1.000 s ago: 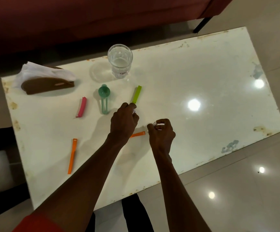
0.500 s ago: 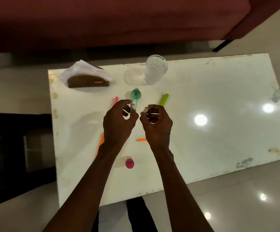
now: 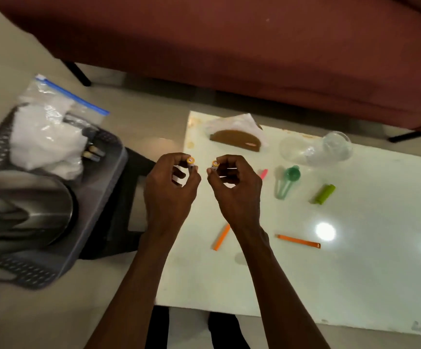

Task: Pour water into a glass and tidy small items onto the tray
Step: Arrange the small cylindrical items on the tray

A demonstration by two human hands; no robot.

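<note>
My left hand (image 3: 170,187) pinches a small battery (image 3: 190,162) upright, just off the white table's left edge. My right hand (image 3: 234,187) pinches a second battery (image 3: 214,165) over the table's left end. A grey perforated tray (image 3: 98,210) stands to the left on a dark stool, holding a steel kettle (image 3: 28,210), a zip bag (image 3: 51,129) and two more batteries (image 3: 92,153). The glass (image 3: 330,149) with water stands at the table's far edge. On the table lie a green scoop (image 3: 287,181), green clip (image 3: 325,193), pink clip (image 3: 263,173) and two orange clips (image 3: 222,236) (image 3: 298,241).
A brown napkin holder with white tissue (image 3: 237,137) sits at the table's (image 3: 355,273) far left corner. A dark red sofa (image 3: 229,46) runs behind the table. Tiled floor lies between the tray and the sofa.
Both hands lifted the batteries off the table and carried them left towards the tray. The view swung left, bringing the tray and kettle into sight.
</note>
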